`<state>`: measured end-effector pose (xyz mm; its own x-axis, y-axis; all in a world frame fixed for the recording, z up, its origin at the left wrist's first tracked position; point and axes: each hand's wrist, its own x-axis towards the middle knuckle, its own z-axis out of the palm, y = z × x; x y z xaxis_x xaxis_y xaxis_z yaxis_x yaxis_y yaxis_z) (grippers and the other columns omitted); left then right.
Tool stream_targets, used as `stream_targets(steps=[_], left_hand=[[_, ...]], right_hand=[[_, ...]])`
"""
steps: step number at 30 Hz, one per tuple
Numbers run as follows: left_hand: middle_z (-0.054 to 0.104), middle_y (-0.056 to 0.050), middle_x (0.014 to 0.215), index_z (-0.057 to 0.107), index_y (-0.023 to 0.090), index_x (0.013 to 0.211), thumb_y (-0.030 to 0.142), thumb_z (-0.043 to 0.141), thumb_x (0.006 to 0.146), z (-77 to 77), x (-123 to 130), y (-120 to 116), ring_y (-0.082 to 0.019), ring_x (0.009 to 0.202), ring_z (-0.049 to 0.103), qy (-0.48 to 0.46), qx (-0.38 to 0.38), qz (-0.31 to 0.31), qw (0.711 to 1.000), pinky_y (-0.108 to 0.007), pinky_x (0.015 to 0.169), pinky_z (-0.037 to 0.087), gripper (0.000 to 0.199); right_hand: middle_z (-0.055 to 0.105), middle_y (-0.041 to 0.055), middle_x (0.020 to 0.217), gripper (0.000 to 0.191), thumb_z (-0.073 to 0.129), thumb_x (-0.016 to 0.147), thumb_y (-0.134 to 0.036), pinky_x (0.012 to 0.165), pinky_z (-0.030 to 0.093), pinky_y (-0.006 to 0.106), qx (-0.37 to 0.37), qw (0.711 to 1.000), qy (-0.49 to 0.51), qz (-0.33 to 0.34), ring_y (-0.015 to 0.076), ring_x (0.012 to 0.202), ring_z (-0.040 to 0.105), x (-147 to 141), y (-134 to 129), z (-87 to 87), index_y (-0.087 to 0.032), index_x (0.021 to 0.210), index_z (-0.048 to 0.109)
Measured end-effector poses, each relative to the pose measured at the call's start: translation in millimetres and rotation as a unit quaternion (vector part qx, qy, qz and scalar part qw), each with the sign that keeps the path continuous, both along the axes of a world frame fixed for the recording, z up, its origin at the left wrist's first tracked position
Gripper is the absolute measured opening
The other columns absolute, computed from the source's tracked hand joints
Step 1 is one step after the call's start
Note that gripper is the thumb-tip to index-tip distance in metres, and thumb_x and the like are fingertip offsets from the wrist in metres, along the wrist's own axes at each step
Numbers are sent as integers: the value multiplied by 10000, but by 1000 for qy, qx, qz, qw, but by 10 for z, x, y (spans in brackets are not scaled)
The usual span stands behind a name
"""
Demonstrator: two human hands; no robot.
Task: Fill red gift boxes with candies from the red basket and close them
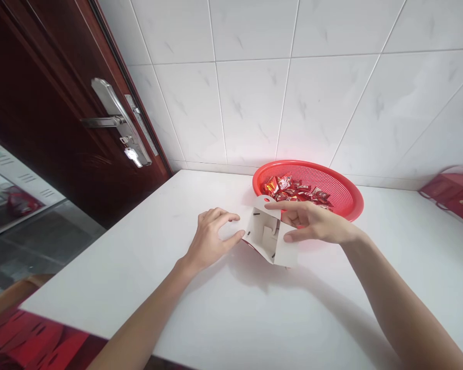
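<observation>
Open-topped cardboard box with white interior and flaps (286,253), on the white tabletop (139,267) before the red perforated plastic basket (357,206). Box-handling was apparently in hand. The left hand (208,240) was open beside it; the right hand (318,222) touched its flaps, any pinch being unclear. Further handling called for light, steady support.

Slim, bare forearms (393,293); bare, slender-fingered hands (210,240)

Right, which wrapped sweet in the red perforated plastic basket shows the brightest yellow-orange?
The leftmost sweet, by the left rim of the basket; the other sweets look mainly red.
</observation>
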<state>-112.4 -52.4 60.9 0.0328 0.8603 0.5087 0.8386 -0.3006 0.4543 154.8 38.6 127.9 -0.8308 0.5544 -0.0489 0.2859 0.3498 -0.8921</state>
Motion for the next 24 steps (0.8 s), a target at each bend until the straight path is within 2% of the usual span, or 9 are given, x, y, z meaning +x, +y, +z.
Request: stream_targets(steps=[4,7,9,12,17,20,24], left_hand=[[697,-3,895,711,249,1032,382,788,825,16,50,-57,-205,872,653,-40,-8,-40,998,-399,958,484,258],[689,-7,832,727,245,977,386,792,827,53,98,-127,-197,838,633,-64,53,-78,993,-366,882,509,216],[665,-4,764,734,244,918,379,787,828,82,128,-165,-196,811,623,-67,83,-96,990,-356,842,516,171],[655,3,721,725,244,845,395,763,825,106,135,-174,-194,771,625,-52,66,-84,993,-364,834,526,157],[670,-19,825,724,229,783,418,727,837,81,36,-103,-192,779,659,-34,-12,-4,999,-373,837,542,196],[666,-49,934,754,225,846,457,784,791,82,-10,-101,-231,907,660,15,-14,-31,999,-401,886,537,240],[659,-89,1070,775,223,922,505,808,767,135,11,-170,-263,999,607,69,19,-93,993,-427,908,515,324]], right_hand=[[323,-79,692,718,782,770,-272,593,345,261,-58,996,37,48,119,648,345,109,170,-107,-201,1451,567],[386,-87,682,709,814,763,-307,581,368,244,-98,990,41,95,104,621,402,162,240,-160,-182,1423,585],[447,-86,681,674,804,782,-307,567,393,230,-99,988,2,122,98,602,451,172,231,-156,-185,1412,595],[513,-68,698,672,753,823,-252,541,426,221,-44,986,-103,127,109,592,518,153,138,-107,-222,1465,556],[607,-21,779,785,724,803,-168,551,445,235,109,967,-217,73,152,659,607,107,-71,-36,-283,1540,478],[618,-15,776,826,728,791,-152,529,434,236,153,955,-245,59,173,668,626,99,-156,-39,-323,1554,461],[670,5,848,812,723,753,-97,486,384,224,201,950,-235,31,174,667,619,112,-243,-61,-367,1495,537]])
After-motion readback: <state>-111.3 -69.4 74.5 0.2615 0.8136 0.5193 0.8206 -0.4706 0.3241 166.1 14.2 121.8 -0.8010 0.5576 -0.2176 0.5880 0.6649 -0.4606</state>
